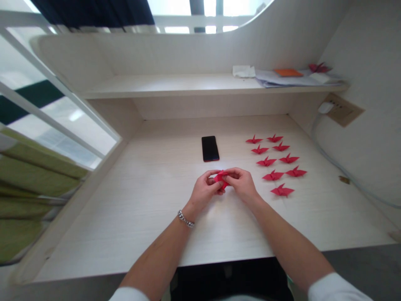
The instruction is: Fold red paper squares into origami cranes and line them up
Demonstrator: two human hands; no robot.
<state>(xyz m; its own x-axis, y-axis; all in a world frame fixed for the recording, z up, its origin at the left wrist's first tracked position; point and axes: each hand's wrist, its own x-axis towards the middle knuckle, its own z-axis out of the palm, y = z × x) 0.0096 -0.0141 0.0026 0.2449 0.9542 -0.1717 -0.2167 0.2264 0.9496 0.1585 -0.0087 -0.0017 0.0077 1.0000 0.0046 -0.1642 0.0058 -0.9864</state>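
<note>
A partly folded piece of red origami paper (222, 177) is pinched between both hands, just above the desk. My left hand (205, 187) grips its left side, fingers closed and thumb across the front. On the other side, my right hand (242, 182) is closed on it, thumb pressed to its face. The fingers cover much of the paper, so its exact folded form is hidden. To the right, several red paper cranes (272, 175) stand in two columns on the desk. A black phone (210, 148) lies flat beyond my hands.
A white desk (140, 200) spreads beneath my arms. Along its back runs a shelf (175, 85) with papers (266, 80), an orange sheet (288, 72), a tissue (243, 71) and a dark red paper piece (318, 67). A cable (332, 159) hangs from a wall socket (344, 110) at right.
</note>
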